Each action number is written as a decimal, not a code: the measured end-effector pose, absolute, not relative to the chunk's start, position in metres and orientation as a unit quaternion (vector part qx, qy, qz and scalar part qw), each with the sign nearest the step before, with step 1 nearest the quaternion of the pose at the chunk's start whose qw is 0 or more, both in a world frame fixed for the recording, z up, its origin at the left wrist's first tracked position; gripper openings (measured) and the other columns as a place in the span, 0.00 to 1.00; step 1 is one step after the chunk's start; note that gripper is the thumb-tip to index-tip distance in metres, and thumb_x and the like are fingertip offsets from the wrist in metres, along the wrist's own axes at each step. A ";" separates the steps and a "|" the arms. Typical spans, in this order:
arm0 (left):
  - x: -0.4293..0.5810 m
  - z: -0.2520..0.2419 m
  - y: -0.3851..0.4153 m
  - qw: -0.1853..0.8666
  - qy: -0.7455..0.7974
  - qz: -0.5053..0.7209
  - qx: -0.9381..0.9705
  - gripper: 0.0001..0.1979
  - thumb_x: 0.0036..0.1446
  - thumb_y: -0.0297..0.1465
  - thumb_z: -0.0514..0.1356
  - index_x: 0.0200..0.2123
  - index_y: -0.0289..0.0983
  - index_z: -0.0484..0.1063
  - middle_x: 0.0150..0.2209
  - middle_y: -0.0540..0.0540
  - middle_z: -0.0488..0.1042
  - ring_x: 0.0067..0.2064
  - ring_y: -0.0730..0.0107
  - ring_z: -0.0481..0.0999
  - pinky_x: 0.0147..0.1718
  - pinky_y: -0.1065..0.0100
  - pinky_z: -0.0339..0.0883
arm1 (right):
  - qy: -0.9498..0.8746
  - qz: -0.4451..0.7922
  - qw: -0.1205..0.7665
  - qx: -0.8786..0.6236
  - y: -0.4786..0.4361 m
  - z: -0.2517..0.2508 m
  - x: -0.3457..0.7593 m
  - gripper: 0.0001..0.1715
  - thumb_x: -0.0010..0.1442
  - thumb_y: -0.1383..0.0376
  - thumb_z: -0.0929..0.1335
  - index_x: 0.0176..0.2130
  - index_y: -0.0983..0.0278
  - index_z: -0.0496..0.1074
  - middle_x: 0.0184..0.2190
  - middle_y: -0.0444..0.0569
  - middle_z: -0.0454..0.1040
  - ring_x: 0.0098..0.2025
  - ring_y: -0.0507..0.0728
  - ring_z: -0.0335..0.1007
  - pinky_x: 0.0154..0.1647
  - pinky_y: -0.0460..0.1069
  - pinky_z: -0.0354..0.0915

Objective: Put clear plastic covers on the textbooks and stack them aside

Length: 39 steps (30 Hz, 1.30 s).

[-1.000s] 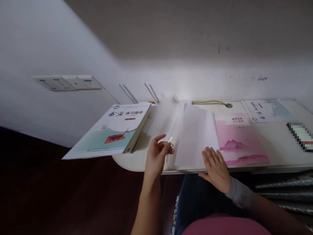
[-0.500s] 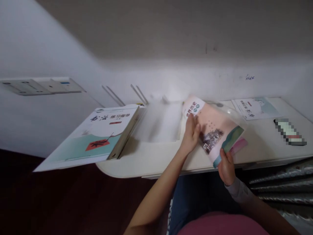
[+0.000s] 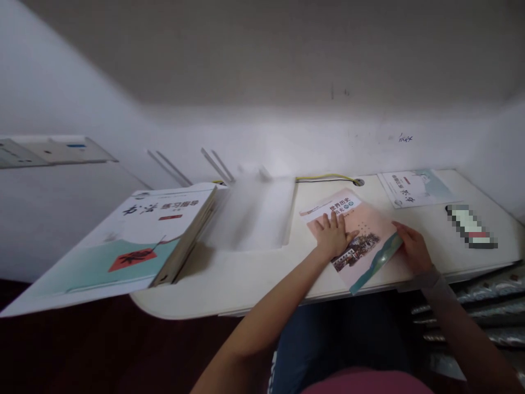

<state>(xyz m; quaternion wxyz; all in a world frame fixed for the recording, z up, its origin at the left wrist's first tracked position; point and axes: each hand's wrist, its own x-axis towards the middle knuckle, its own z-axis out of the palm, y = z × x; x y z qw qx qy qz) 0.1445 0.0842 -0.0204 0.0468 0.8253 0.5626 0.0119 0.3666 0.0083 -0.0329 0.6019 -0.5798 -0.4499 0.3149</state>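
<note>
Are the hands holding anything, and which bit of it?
The left hand isn't gripping; it lies spread on the peach history book. The right hand is at the book's right corner, but whether it grips there can't be told.

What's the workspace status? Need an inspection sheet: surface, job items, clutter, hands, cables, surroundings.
Surface: white desk, rounded left end.
Job items: salmon-pink book, lying at an angle near the front edge.
Clutter: stack of books overhanging the left side; translucent sheets beside it; teal-and-white booklet at right rear; phone-like device at right, pixelated.
Hands: left hand spread on the book's cover; right hand at its right edge, grip unclear.
Cables: yellow cable and a thin black one along the rear, running to a desk hole.
Surroundings: switch panel on the left wall; pen marks on the rear wall.
</note>
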 end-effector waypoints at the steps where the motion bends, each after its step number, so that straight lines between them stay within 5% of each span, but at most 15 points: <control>1: 0.145 -0.018 0.080 0.035 0.567 0.007 0.823 0.42 0.57 0.56 0.38 0.65 0.32 0.48 0.66 0.31 0.46 0.64 0.34 0.44 0.55 0.36 0.44 | -0.498 0.271 0.554 -0.610 0.014 -0.033 0.376 0.21 0.54 0.54 0.66 0.41 0.65 0.76 0.42 0.52 0.77 0.46 0.62 0.70 0.50 0.58 0.63; 6: 0.141 -0.006 0.039 -0.018 0.567 -0.020 0.824 0.39 0.56 0.50 0.51 0.59 0.23 0.59 0.53 0.19 0.65 0.53 0.36 0.67 0.42 0.51 0.65 | -0.612 0.192 0.407 -0.650 0.050 -0.033 0.409 0.14 0.52 0.59 0.64 0.31 0.65 0.75 0.30 0.50 0.78 0.32 0.57 0.73 0.37 0.52 0.67; 10: 0.127 0.000 0.015 0.001 0.514 -0.008 0.858 0.30 0.60 0.44 0.50 0.55 0.25 0.64 0.40 0.27 0.75 0.40 0.50 0.76 0.36 0.57 0.68 | -0.656 0.146 0.337 -0.660 0.078 -0.039 0.405 0.07 0.50 0.65 0.65 0.27 0.64 0.72 0.24 0.46 0.75 0.27 0.55 0.70 0.32 0.49 0.64; 16: 0.112 -0.004 0.063 -0.013 0.492 0.027 0.870 0.36 0.58 0.53 0.42 0.62 0.35 0.56 0.63 0.34 0.55 0.62 0.41 0.54 0.56 0.45 0.50 | -0.697 0.023 0.264 -0.667 0.115 -0.044 0.377 0.14 0.56 0.71 0.59 0.36 0.66 0.71 0.31 0.54 0.74 0.36 0.59 0.68 0.39 0.52 0.62; 20: 0.109 -0.013 0.100 0.021 0.522 0.010 0.853 0.35 0.59 0.52 0.39 0.63 0.38 0.53 0.65 0.36 0.51 0.64 0.41 0.50 0.56 0.42 0.49 | -0.732 -0.038 0.230 -0.640 0.125 -0.032 0.363 0.21 0.58 0.74 0.57 0.48 0.72 0.69 0.46 0.64 0.70 0.50 0.64 0.63 0.51 0.56 0.58; 23: 0.115 -0.014 0.106 0.030 0.537 0.020 0.843 0.34 0.60 0.50 0.40 0.62 0.35 0.53 0.65 0.35 0.51 0.63 0.39 0.50 0.55 0.41 0.49 | -0.757 -0.074 0.217 -0.612 0.116 -0.024 0.337 0.25 0.60 0.72 0.58 0.56 0.75 0.62 0.59 0.67 0.58 0.62 0.67 0.50 0.59 0.61 0.49; 29: 0.139 -0.020 0.101 0.029 0.566 0.034 0.823 0.29 0.61 0.34 0.41 0.65 0.31 0.47 0.67 0.36 0.43 0.67 0.48 0.40 0.59 0.42 0.41 | -0.801 0.010 0.214 -0.559 0.091 -0.038 0.264 0.33 0.66 0.55 0.52 0.60 0.72 0.57 0.60 0.61 0.60 0.62 0.61 0.53 0.61 0.57 0.51; 39: 0.118 -0.031 0.116 0.031 0.607 0.080 0.790 0.29 0.63 0.42 0.37 0.63 0.39 0.52 0.65 0.37 0.51 0.65 0.50 0.49 0.59 0.48 0.44 | -0.800 -0.030 0.095 -0.592 0.103 -0.045 0.302 0.34 0.65 0.50 0.52 0.61 0.65 0.57 0.63 0.58 0.55 0.64 0.65 0.48 0.60 0.61 0.47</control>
